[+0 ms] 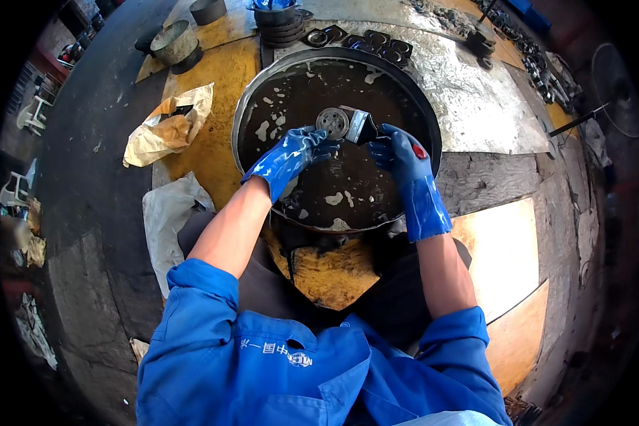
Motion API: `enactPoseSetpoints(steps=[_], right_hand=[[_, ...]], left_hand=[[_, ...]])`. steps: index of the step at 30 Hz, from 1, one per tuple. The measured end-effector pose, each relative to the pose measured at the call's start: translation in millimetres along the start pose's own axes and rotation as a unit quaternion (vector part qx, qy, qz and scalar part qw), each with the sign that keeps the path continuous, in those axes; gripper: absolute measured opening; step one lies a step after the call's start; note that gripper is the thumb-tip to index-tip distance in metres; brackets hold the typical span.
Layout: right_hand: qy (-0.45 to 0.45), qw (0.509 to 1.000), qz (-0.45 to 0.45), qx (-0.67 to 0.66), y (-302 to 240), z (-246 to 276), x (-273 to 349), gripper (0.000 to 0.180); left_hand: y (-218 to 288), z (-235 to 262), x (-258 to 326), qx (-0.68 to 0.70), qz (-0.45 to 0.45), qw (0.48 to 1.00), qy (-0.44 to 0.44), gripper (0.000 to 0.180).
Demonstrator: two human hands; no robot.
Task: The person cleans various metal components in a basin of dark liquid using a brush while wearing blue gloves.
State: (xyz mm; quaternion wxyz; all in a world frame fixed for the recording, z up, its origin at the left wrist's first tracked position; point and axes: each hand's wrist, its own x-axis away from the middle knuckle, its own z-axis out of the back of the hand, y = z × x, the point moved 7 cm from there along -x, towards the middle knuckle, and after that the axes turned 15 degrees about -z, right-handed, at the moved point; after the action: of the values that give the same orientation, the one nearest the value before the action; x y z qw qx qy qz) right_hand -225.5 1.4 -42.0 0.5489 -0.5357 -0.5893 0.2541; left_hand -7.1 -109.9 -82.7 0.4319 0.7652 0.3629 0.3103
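- Head view: a person in a blue jacket (277, 362) is seated before a round metal tub (237, 124), both forearms reaching over its near side.
- Left hand (298, 145): in a long blue glove (273, 170), wet and shiny; fingers closed on the lower left edge of a round, perforated metal disc (331, 124).
- Disc: held up above the tub, near its middle, with its holed surface facing the viewer.
- Right hand (399, 148): also gloved in blue, with a red patch (419, 152) on the back; fingers clamped on the dark end of what appears to be a flat brush (358, 126) with a bright metal band.
- Brush: tilted, just at the right side of the disc; I cannot tell whether the two touch.
- Tub: contains dark liquid (362, 188) with scattered pale, foam-like patches on its surface.
- Left of the tub: an open, crumpled brown paper bag (144, 147); nearer the person, a whitish plastic sheet (165, 216).
- Beyond the tub: a stained metal pot (174, 44) at far left, a stack of dark rings (282, 34), and dark plates with round openings (399, 48).
- Right of the tub: a pale, reflective sheet (490, 106) lying on the floor.
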Motion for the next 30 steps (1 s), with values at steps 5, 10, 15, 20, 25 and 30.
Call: enactPoseSetpoints(steps=[5,10,15,20,25,30], right_hand=[[-0.011,1.0,0.008,-0.009,-8.3,-12.7,7.2,0.048],[-0.018,1.0,0.005,-0.02,-15.4,-18.6,17.6,0.045],[-0.029,0.999,0.014,0.015,-18.7,-33.9,25.5,0.042],[-0.018,0.999,0.002,0.048,-8.0,-28.2,22.8,0.042],[-0.011,0.998,-0.013,0.068,-6.0,-34.1,26.3,0.036],[-0.05,0.994,-0.025,0.091,-20.9,-28.6,29.8,0.047]], left_hand=[[-4.6,2.2,-9.3,0.014,-0.019,0.995,-0.097,0.044],[-42.4,8.0,-17.6,0.249,0.154,0.954,0.071,0.038],[-71.5,33.7,-35.1,0.325,0.179,0.928,0.015,0.035],[-63.0,5.0,-36.1,0.516,0.268,0.813,0.025,0.035],[-45.9,9.0,-38.8,0.403,0.137,0.904,0.047,0.043],[-27.1,16.2,-47.0,0.186,0.026,0.982,0.035,0.037]])
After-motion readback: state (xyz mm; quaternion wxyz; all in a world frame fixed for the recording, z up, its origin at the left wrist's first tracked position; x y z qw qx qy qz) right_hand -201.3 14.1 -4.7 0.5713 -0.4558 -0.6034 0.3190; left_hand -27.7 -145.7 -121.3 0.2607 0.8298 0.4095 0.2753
